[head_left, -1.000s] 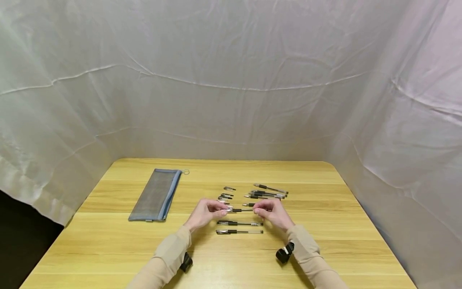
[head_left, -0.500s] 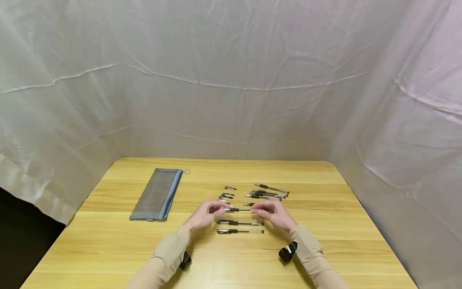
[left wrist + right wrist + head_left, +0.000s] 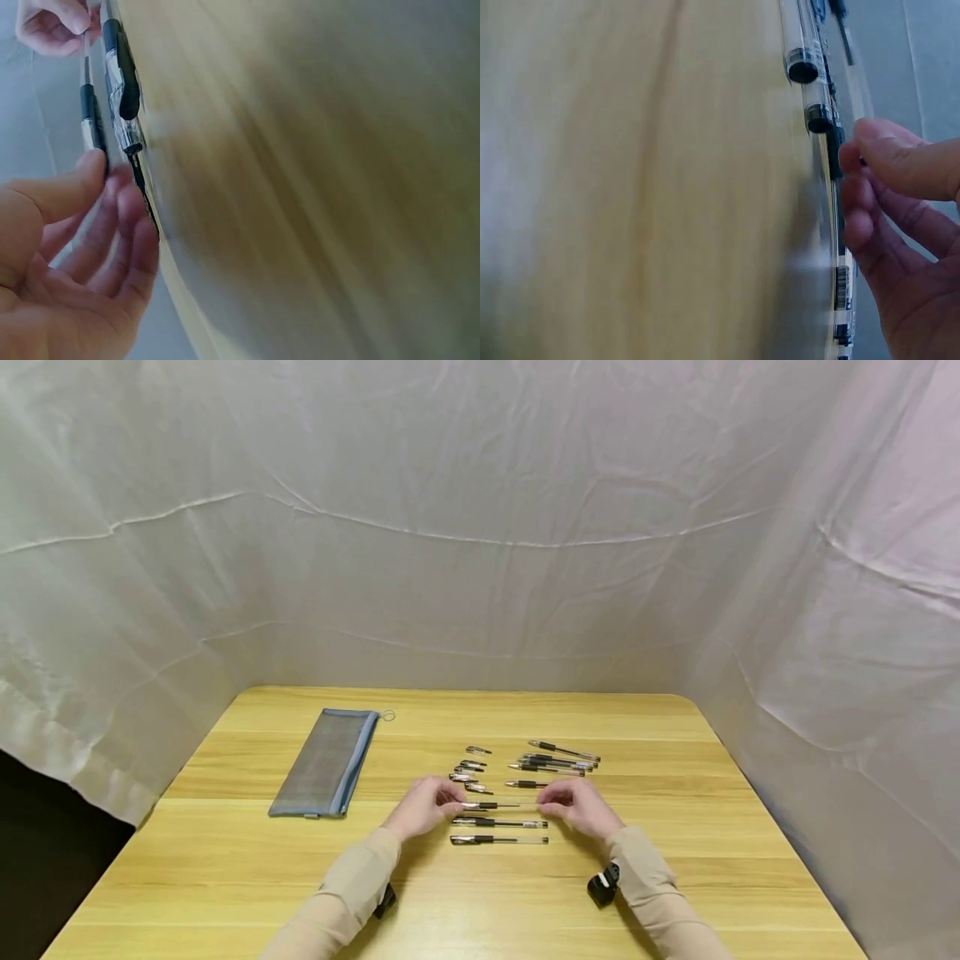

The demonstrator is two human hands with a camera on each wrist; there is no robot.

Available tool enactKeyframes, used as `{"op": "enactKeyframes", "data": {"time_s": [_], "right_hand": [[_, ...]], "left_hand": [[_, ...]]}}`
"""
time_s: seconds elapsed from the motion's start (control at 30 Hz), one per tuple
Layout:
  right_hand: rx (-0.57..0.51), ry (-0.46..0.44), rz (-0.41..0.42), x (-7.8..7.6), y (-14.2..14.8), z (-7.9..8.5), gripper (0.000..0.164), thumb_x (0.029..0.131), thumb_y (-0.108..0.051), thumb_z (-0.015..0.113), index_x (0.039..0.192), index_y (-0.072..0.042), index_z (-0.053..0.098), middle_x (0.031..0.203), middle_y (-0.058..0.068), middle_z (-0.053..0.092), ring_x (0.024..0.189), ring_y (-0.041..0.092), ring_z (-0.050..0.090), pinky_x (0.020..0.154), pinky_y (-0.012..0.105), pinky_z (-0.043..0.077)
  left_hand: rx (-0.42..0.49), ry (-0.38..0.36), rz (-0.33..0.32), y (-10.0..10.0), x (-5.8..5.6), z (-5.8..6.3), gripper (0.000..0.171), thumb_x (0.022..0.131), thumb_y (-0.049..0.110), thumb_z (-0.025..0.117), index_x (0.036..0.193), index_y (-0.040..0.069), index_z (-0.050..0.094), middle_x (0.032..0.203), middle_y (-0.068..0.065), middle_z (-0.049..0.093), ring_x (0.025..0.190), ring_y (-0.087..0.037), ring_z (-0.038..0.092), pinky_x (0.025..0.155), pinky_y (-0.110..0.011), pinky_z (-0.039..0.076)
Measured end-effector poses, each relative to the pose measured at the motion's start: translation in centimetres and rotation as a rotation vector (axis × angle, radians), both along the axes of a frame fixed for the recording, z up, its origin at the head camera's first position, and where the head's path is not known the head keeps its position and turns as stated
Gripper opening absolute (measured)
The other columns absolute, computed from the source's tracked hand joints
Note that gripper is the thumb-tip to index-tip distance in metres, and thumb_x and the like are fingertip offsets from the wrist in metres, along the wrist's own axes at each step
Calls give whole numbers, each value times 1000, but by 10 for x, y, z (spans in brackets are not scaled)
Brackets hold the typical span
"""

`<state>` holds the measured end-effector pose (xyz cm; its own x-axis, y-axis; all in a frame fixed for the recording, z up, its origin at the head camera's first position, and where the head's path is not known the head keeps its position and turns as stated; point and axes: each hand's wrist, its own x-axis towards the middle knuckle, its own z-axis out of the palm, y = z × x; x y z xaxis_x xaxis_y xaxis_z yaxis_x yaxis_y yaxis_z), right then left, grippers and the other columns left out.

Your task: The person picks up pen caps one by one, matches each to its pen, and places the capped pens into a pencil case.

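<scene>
A clear-barrelled gel pen (image 3: pixel 489 806) with a black grip spans the space between the two hands. My left hand (image 3: pixel 426 807) pinches its capped end between thumb and fingertips; in the left wrist view that hand (image 3: pixel 82 247) shows the pen's dark grip (image 3: pixel 88 105) beyond the thumb. At the pen's other end, my right hand (image 3: pixel 581 807) pinches the tail of the barrel, as the right wrist view of this hand (image 3: pixel 907 187) also shows. Nearer the body lie two capped pens, one (image 3: pixel 498 822) just in front of the other (image 3: pixel 498 840), parallel to the held one.
Several loose pen caps (image 3: pixel 472 764) lie in a column beyond the left hand. Several uncapped pens (image 3: pixel 555 763) are grouped beyond the right hand. A grey mesh pouch (image 3: pixel 322 764) with a blue zip edge lies at the left of the wooden table (image 3: pixel 225 877).
Both hands have brought the pen slightly toward the body, near the two capped pens. The right hand has shifted a little to the right, and more of the loose caps shows.
</scene>
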<state>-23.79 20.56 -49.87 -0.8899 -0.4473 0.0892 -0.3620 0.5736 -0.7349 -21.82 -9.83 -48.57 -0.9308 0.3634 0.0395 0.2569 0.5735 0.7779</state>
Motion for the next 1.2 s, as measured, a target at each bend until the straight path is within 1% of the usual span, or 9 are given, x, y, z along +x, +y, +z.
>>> {"op": "enactKeyframes", "data": {"time_s": [0.07, 0.17, 0.4, 0.63, 0.87, 0.97, 1.1, 1.2], "right_hand": [[38, 26, 19, -1, 0, -1, 11, 86, -7, 75, 96, -8, 76, 91, 4, 72, 80, 5, 61, 74, 18, 54], [70, 57, 41, -1, -2, -1, 9, 85, -7, 76, 93, -9, 76, 88, 1, 70, 78, 2, 58, 73, 17, 52], [109, 109, 79, -3, -4, -3, 6, 84, -9, 77, 89, -10, 75, 84, -1, 67, 73, -1, 51, 66, 17, 46], [118, 100, 75, -2, -6, 0, 6, 84, -9, 77, 90, -9, 75, 84, 0, 67, 72, -1, 48, 65, 17, 42], [118, 69, 57, -2, -7, -1, 7, 84, -9, 77, 91, -10, 76, 84, -2, 65, 73, 1, 48, 66, 17, 42], [116, 67, 51, -2, -6, -3, 7, 84, -9, 77, 91, -11, 76, 84, -2, 65, 73, 1, 48, 66, 17, 42], [74, 31, 33, -2, -5, -3, 11, 85, -9, 76, 96, -9, 76, 89, 1, 66, 77, 3, 51, 68, 18, 45], [26, 4, -12, -3, -3, -3, 14, 86, -8, 76, 100, -6, 75, 95, 5, 68, 83, 6, 55, 73, 18, 48]], "left_hand": [[-32, 29, 2, 1, 1, 1, 4, 88, 2, 72, 93, 4, 73, 86, -4, 70, 77, -10, 58, 71, -20, 49], [-51, 50, 5, 3, 3, 2, 4, 87, 1, 73, 90, 3, 73, 84, -4, 69, 75, -10, 57, 71, -21, 49], [-84, 49, 17, 3, 2, -2, 4, 87, 1, 72, 90, 4, 73, 87, -4, 70, 78, -11, 60, 74, -26, 53], [-79, 49, 26, 2, 1, -3, 5, 87, 0, 72, 90, 3, 74, 87, -5, 71, 78, -12, 61, 74, -26, 53], [-81, 61, 23, 1, 0, -6, 6, 86, -1, 72, 91, 2, 74, 88, -7, 71, 79, -13, 62, 73, -27, 55], [-83, 55, 25, 1, 0, -6, 7, 86, -1, 72, 92, 2, 74, 89, -6, 72, 79, -13, 63, 74, -27, 55], [-63, 37, 28, 0, 0, -6, 9, 88, 0, 71, 96, 3, 74, 91, -6, 72, 81, -14, 63, 76, -30, 56], [-38, 16, 34, -2, 0, -5, 10, 89, 2, 70, 99, 4, 74, 95, -6, 72, 85, -15, 63, 79, -32, 55]]}}
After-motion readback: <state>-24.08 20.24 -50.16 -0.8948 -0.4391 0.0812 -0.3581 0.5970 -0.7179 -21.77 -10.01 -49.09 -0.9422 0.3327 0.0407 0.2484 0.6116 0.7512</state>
